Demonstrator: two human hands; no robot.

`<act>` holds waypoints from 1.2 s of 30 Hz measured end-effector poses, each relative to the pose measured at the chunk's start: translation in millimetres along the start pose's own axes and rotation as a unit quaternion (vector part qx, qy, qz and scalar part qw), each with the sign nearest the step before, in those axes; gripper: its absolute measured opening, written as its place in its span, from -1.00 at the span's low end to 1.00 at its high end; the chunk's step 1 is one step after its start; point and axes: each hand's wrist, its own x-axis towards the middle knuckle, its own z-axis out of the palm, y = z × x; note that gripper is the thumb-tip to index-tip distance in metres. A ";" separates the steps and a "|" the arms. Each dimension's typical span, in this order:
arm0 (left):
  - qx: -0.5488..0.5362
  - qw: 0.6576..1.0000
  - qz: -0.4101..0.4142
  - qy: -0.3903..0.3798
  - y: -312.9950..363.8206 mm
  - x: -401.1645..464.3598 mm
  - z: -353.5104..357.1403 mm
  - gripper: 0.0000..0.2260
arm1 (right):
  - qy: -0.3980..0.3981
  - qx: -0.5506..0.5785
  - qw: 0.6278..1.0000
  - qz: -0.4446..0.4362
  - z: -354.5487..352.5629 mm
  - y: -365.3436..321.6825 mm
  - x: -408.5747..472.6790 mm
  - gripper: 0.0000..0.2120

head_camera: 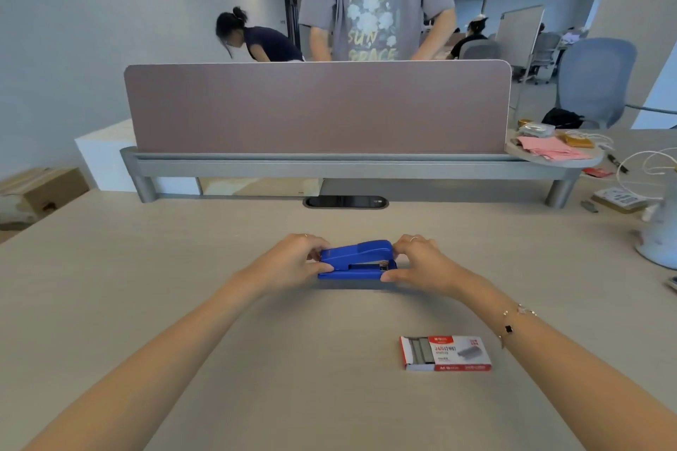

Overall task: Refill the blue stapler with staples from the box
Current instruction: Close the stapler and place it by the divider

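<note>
Both hands are on the blue stapler, sitting mid-surface; left hand has its fingers pinched round the back end, right hand has fingers curled on the front end by the metal nose; stapler looks shut; the staple box lies nearer the body to the right, drawer slid partly out, staples showing, untouched.

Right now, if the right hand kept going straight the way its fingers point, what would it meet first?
The right hand points leftward and already touches the front end of the blue stapler. Past it, the left hand grips the rear end. The staple box lies nearer the wearer, off that line.
</note>
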 end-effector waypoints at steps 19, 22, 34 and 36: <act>-0.065 0.997 -0.028 0.022 -39.5 151.3 3.7 -0.85 | 0.007 0.001 1.000 0.024 -30.7 65.1 124.1 -0.76; -0.061 0.997 -0.043 0.021 -50.3 167.8 4.5 -0.81 | 0.000 0.004 1.000 0.023 -27.5 71.5 142.4 -0.74; -0.045 0.997 -0.055 0.014 -77.0 203.5 9.9 -0.79 | -0.002 0.034 0.999 0.023 -11.2 91.7 183.0 -0.71; -0.050 0.997 -0.053 0.015 -77.7 203.8 10.1 -0.80 | 0.002 0.043 0.999 0.021 -9.8 93.2 184.3 -0.71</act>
